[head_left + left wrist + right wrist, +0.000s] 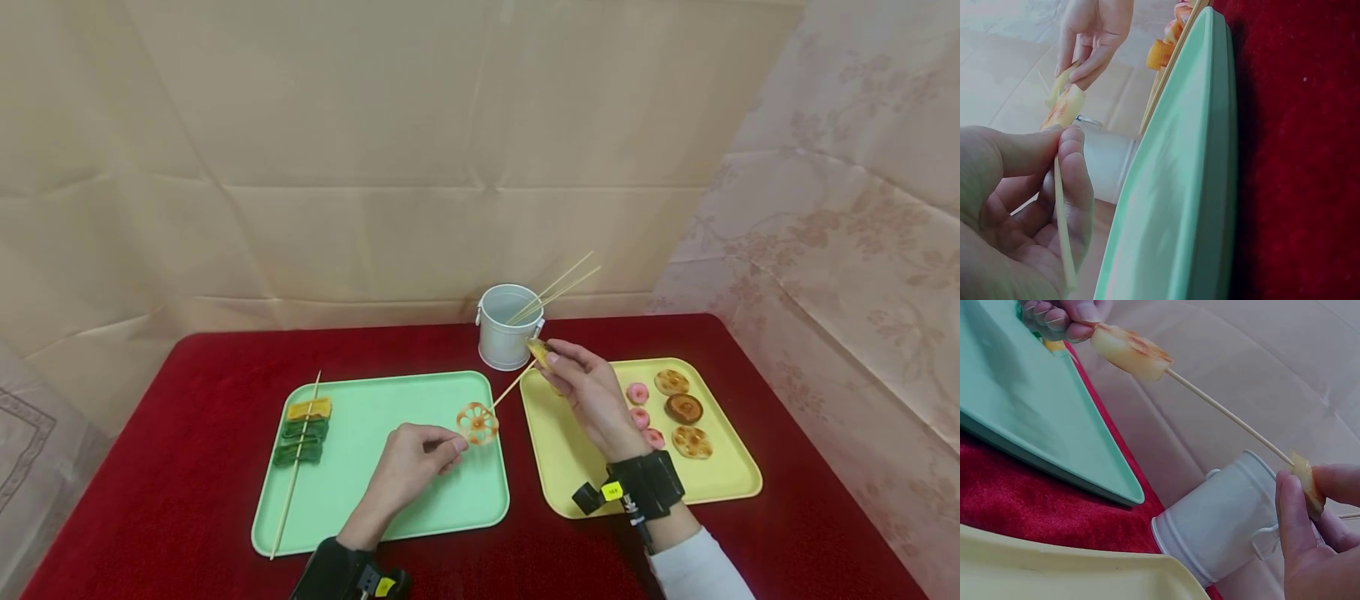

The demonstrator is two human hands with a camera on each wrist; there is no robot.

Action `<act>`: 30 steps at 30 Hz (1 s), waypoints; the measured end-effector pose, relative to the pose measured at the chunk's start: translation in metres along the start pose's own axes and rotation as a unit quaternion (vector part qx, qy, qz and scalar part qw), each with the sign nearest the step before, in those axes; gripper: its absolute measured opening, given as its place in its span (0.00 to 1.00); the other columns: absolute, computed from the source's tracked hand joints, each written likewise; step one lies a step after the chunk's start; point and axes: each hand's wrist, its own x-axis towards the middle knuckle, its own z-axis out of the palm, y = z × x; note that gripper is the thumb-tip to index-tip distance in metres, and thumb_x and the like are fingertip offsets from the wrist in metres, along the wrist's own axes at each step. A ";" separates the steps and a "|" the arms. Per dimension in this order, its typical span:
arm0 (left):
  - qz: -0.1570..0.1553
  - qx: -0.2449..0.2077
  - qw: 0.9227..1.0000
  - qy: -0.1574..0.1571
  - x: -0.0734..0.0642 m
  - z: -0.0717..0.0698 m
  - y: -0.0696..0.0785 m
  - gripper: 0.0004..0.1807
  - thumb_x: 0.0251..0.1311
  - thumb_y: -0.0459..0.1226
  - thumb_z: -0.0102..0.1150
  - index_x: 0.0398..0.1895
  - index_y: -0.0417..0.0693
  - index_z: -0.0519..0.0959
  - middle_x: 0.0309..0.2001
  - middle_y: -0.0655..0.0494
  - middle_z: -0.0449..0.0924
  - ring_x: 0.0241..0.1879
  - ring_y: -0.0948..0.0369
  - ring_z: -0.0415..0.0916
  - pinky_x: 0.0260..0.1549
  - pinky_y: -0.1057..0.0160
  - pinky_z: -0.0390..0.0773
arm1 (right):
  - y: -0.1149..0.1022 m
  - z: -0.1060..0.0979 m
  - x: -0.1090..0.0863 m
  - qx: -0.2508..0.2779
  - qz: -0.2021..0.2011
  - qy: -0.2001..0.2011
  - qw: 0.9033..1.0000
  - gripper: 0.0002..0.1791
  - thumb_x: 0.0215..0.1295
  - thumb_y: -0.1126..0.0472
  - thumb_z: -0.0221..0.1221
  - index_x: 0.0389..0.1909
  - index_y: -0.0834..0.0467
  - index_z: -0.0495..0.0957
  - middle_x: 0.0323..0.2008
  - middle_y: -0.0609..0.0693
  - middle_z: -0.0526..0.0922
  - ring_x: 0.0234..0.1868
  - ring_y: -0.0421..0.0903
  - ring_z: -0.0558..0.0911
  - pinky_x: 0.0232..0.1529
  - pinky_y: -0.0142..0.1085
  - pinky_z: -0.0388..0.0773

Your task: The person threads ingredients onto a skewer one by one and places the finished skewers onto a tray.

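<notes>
1 skewer (1229,413), over green tray's (375,408) R edge.
L hand (416,458) pinches it by lotus slice (1132,351), likely as anchor; R hand (588,396) pinches yellow piece (1304,478) at far-right tip, prob. for alignment.

Head view: bottom edge cuts off left wrist strap (330,577) and right sleeve (701,567). Yellow label (612,491) too small to read. White bucket (501,343) wall hides lower ends of spare skewers (570,286). Right hand (592,400) hides most of one yellow piece (556,391). Right wrist view: same hand cropped at right edge; can't tell if held skewer (1229,415) exits yellow slice (1307,481).
</notes>
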 end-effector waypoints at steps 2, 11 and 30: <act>0.000 -0.001 1.000 0.003 0.000 0.000 0.000 0.05 0.63 0.35 0.71 0.33 0.42 0.91 0.19 0.60 0.81 0.24 0.65 0.77 0.30 0.68 0.74 | 0.000 0.001 -0.001 -0.009 0.000 0.000 1.000 0.26 0.77 0.69 0.57 0.70 0.72 0.65 0.51 0.53 0.80 0.47 0.42 0.87 0.53 0.32 0.81; 0.004 0.014 1.000 0.019 -0.001 0.000 -0.001 0.05 0.63 0.36 0.71 0.31 0.45 0.91 0.18 0.60 0.78 0.24 0.66 0.73 0.27 0.68 0.71 | 0.000 0.005 -0.004 -0.059 -0.005 -0.001 0.998 0.27 0.74 0.68 0.60 0.70 0.70 0.67 0.55 0.56 0.80 0.52 0.44 0.83 0.56 0.36 0.81; 0.017 0.011 0.999 0.036 0.000 0.006 0.002 0.06 0.66 0.37 0.70 0.33 0.45 0.90 0.21 0.57 0.82 0.22 0.66 0.75 0.25 0.69 0.71 | 0.015 0.024 -0.013 -0.006 0.045 -0.025 0.999 0.19 0.76 0.66 0.58 0.61 0.72 0.71 0.49 0.53 0.82 0.46 0.43 0.85 0.50 0.34 0.83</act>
